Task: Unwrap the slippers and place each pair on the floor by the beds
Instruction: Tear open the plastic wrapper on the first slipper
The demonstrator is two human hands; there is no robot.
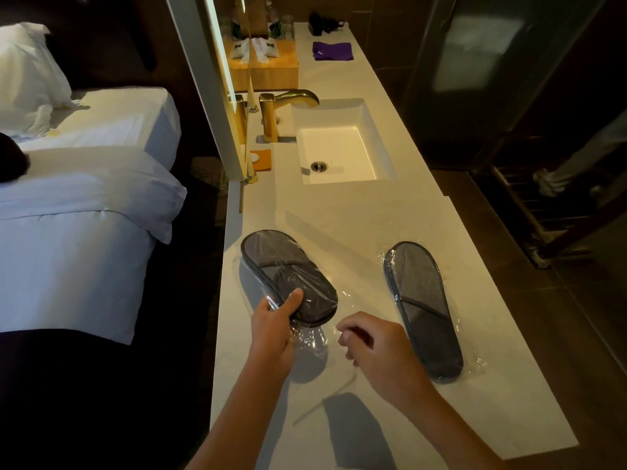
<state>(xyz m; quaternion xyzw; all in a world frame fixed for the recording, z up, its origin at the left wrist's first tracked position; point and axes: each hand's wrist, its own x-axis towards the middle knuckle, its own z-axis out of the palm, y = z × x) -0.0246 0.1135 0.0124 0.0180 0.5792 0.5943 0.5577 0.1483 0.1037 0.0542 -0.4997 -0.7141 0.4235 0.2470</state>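
We are just starting. Our left hand [274, 329] holds the left wrapped slippers [288, 276]; our right hand [376, 344] pinches its plastic. The right wrapped slippers [424, 310] wait on the tabletop [356, 212].

Sink [339, 154] — gold faucet [288, 103], purple cloth [332, 50]

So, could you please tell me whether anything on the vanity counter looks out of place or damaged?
Nothing looks damaged or spilled. Both wrapped slipper pairs lie askew on the counter, simply mid-task: the left hand holds one pair, which is still in its plastic.
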